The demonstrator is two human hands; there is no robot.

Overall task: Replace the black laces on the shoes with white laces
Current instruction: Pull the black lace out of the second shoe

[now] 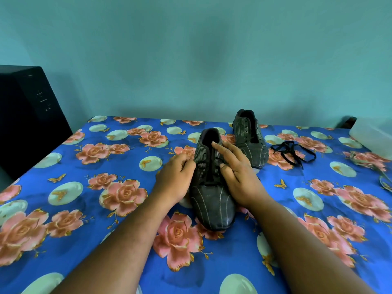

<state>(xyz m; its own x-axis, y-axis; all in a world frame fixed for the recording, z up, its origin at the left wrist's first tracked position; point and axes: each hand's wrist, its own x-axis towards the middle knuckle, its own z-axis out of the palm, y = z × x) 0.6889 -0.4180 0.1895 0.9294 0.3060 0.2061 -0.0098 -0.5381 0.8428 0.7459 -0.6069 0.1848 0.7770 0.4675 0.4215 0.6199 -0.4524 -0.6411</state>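
A desk (63, 240) covered in a bright blue cloth printed with pink roses and pale ovals stands against a teal wall, with a tall black box (27, 115) at its left edge and a pale translucent container (373, 134) at the far right. Near the middle lies the near dark grey pinstriped shoe (212, 206), toe toward the person, its black lace (206, 177) partly threaded through the lower eyelets. Behind and to its right the far dark grey pinstriped shoe (252, 149) sits with bare eyelets, and just beside that one a loose black flat lace (293, 152) lies in a tangle on the cloth. The left hand (176, 179) rests against the near shoe's left flank, its fingers (187, 164) curled at the eyelet row and seemingly pinching the lace there, though the pinch itself is hard to make out. The right hand (237, 175) lies flat over the shoe's right side with straight fingers, steadying it and gripping nothing. The shoe looks light and pliable, so it probably needs that pressing hand; the lace is limp and thin, best pinched right at a crossing and drawn out one eyelet at a time. A pale cord at the right edge may be the white lace; I cannot tell.
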